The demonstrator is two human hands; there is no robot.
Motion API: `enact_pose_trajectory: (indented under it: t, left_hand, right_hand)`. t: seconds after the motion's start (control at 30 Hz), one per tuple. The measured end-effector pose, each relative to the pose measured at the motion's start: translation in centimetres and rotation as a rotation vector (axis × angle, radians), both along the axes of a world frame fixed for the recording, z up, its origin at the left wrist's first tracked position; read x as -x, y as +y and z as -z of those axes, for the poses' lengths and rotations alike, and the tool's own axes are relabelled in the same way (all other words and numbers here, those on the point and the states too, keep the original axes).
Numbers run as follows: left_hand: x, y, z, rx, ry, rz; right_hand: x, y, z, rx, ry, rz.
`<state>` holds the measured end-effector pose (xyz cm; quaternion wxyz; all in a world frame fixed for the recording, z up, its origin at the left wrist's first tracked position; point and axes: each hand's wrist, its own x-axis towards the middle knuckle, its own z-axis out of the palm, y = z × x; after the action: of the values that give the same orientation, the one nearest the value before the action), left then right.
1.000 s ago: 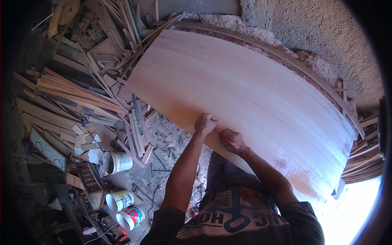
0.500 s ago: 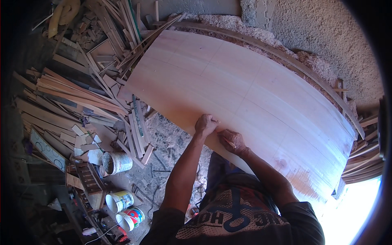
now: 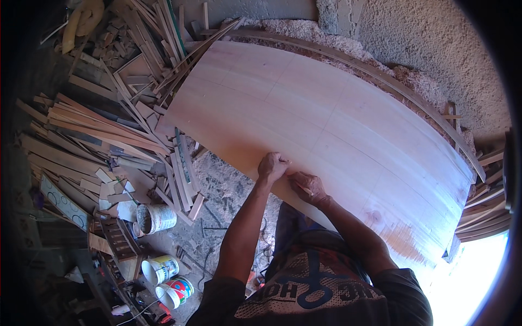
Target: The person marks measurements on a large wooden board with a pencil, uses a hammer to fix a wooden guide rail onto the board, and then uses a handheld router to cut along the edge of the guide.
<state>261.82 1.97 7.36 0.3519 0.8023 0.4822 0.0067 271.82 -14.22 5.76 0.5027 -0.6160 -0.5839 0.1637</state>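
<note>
A wide pale wooden panel (image 3: 244, 108) lies in front of me, with thin dark lines drawn across it. Near its close edge my left hand (image 3: 273, 165) rests on the wood, fingers curled into a pinch; what they hold, if anything, is too small to name. Just to the right, my right hand (image 3: 308, 187) is closed around a slim pencil (image 3: 309, 191), whose pale end sticks out of the fist. Both hands touch the panel and sit close together. The pencil's point is hidden beneath the fingers.
Wood strips and offcuts (image 3: 103, 125) are heaped at the left. Buckets (image 3: 159, 217) stand on the dusty floor below them. A long narrow board (image 3: 348, 61) runs along the panel's far edge, before a rough wall (image 3: 429, 43). More curved boards (image 3: 489, 212) are stacked at the right.
My right hand has shifted very slightly left, toward the left hand. The left hand and the panel look almost unmoved.
</note>
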Motion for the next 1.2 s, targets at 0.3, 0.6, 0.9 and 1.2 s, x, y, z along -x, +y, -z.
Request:
enact_pose_trajectory:
  t: [0.3,0.6,0.9,1.2]
  left_hand:
    - [-2.1,1.1,0.4,-0.021,-0.052,-0.010]
    - [-4.9,1.7,0.7,-0.026,-0.069,0.034]
    - [-4.6,2.3,1.0,-0.044,-0.062,0.102]
    - [-4.7,2.2,0.8,-0.048,-0.077,0.083]
  right_hand:
    - [-3.1,-4.0,1.2,0.068,0.333,0.130]
    - [-4.2,-4.1,1.9,0.042,0.399,0.188]
    - [-4.4,-4.1,1.5,0.053,0.376,0.181]
    - [-4.4,-4.1,1.4,0.030,0.388,0.177]
